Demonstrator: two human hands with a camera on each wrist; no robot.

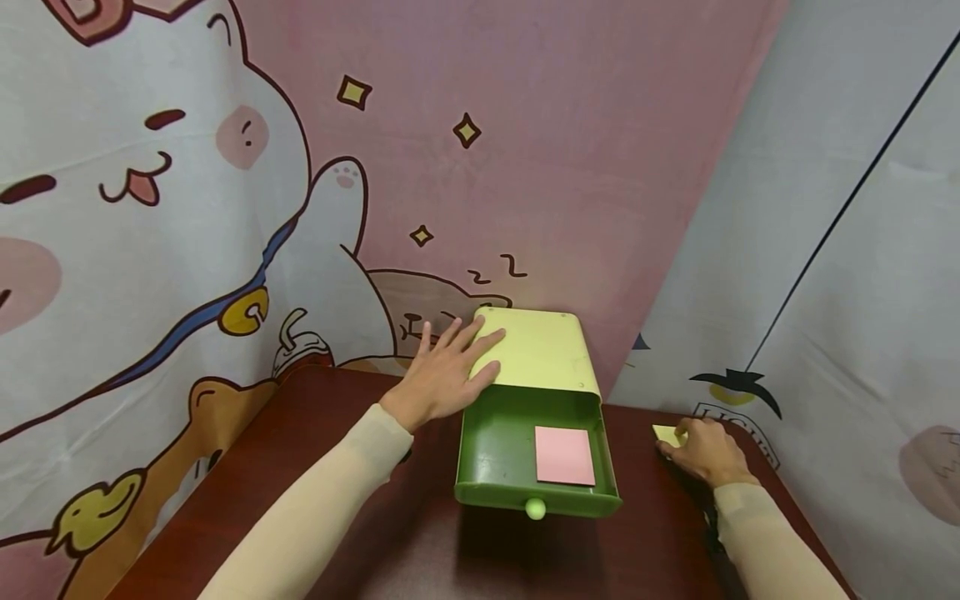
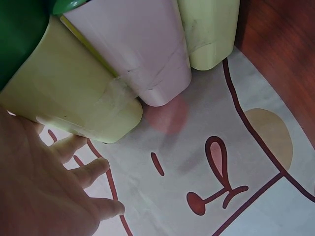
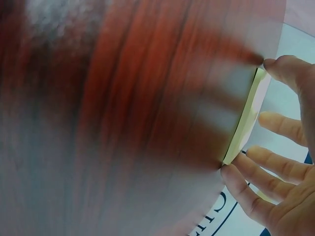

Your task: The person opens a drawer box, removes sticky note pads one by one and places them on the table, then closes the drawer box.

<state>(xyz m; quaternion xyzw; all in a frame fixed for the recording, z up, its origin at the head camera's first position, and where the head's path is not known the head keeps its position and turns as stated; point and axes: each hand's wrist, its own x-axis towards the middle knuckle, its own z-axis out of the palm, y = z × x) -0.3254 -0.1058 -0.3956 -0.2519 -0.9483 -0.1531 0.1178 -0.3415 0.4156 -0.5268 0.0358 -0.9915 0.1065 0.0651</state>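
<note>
A small drawer unit (image 1: pixel 536 346) with a pale yellow top stands on the table. Its green top drawer (image 1: pixel 495 454) is pulled out, showing a round green knob (image 1: pixel 535 508). Inside, on the right, lies a pink sticky note pad (image 1: pixel 564 456). My left hand (image 1: pixel 442 379) rests on the unit's upper left edge with fingers spread. Off to the right, my right hand (image 1: pixel 708 450) pinches a yellow sticky note pad (image 3: pixel 243 120) at the tabletop, thumb at one end and fingers at the other. The hand partly covers this pad in the head view.
The reddish-brown table (image 1: pixel 315 483) has a cartoon-printed cloth (image 1: pixel 555 167) hanging behind it and down its right side. In the left wrist view, the unit's pink middle tier (image 2: pixel 142 49) sits between two yellow tiers.
</note>
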